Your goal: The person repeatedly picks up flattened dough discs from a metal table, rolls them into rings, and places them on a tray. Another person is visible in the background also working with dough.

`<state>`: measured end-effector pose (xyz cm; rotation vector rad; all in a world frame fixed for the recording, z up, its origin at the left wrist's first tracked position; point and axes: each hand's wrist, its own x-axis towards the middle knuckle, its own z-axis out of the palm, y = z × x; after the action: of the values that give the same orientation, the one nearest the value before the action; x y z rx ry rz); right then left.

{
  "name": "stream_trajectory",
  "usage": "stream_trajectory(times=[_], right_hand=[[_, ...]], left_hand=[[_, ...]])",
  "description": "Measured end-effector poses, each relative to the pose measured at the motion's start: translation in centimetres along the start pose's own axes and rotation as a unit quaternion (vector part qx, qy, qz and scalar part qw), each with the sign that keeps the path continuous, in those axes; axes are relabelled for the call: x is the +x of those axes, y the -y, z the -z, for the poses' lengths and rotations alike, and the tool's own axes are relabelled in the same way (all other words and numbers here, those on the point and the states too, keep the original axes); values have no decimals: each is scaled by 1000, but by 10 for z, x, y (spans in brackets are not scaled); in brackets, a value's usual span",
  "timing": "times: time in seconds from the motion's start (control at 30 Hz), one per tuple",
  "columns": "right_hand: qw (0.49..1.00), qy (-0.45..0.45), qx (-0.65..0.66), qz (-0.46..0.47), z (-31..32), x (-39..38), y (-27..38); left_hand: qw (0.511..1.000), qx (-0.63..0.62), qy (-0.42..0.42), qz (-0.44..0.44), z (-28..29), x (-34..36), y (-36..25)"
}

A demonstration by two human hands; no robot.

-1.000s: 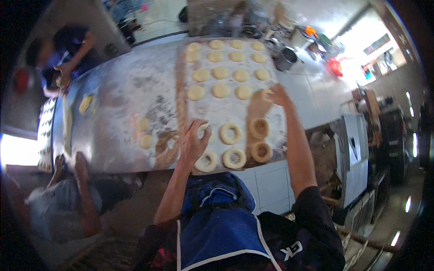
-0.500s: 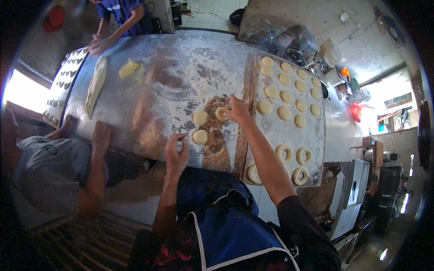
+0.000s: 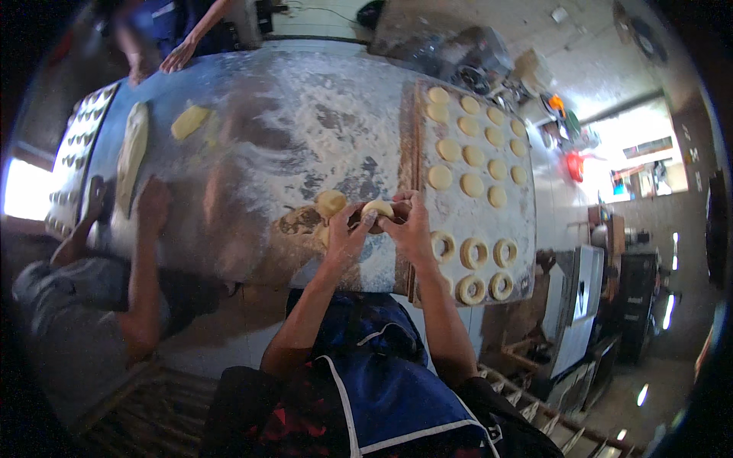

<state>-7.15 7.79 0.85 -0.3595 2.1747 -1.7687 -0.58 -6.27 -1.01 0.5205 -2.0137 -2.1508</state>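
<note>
1. A pale piece of dough (image 3: pixel 377 207) is held up between both hands, above the near part of the surface and just left of the board's edge; its full outline is partly hidden.
2. The piece is grasped from its left side by the fingers of the left hand (image 3: pixel 347 231), with the thumb pressed against it.
3. Its right side is gripped by the fingers of the right hand (image 3: pixel 411 227), which are curled and set close to those of the left.
4. Just beside the left hand, two dough rounds (image 3: pixel 330 202) are seen lying on the surface, the nearer one partly covered by that hand.
5. To the right, a floured board (image 3: pixel 458 214) is laid on the surface. Rows of flat dough discs (image 3: pixel 473 156) are spread over its far part, and dough rings (image 3: pixel 473 253) are set out on its near part.
6. The metal surface (image 3: pixel 229 145) is streaked with flour, most thickly at its middle.
7. Farther left, a yellow lump (image 3: pixel 190 122) and a long dough strip (image 3: pixel 133 156) are placed well apart from the hands.
8. At the far left edge, a tray (image 3: pixel 72 156) is filled with rows of small pieces.
9. A co-worker's hand (image 3: pixel 179 57) is rested at the far edge; another person in a grey shirt (image 3: pixel 69 294) is seen at the lower left.
</note>
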Motion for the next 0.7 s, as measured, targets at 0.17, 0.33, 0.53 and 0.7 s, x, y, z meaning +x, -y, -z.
stream_trajectory(times=[0.17, 0.33, 0.53, 0.7], right_hand=[[999, -31, -17, 21, 10, -6, 14], [955, 139, 241, -102, 40, -18, 25], [993, 2, 62, -100, 70, -10, 4], [939, -54, 319, -120, 103, -28, -5]], left_hand=[[998, -3, 64, -3, -14, 3, -11], [921, -350, 103, 133, -29, 1, -17], [904, -392, 171, 10, -69, -3, -20], [980, -169, 93, -39, -112, 0, -29]])
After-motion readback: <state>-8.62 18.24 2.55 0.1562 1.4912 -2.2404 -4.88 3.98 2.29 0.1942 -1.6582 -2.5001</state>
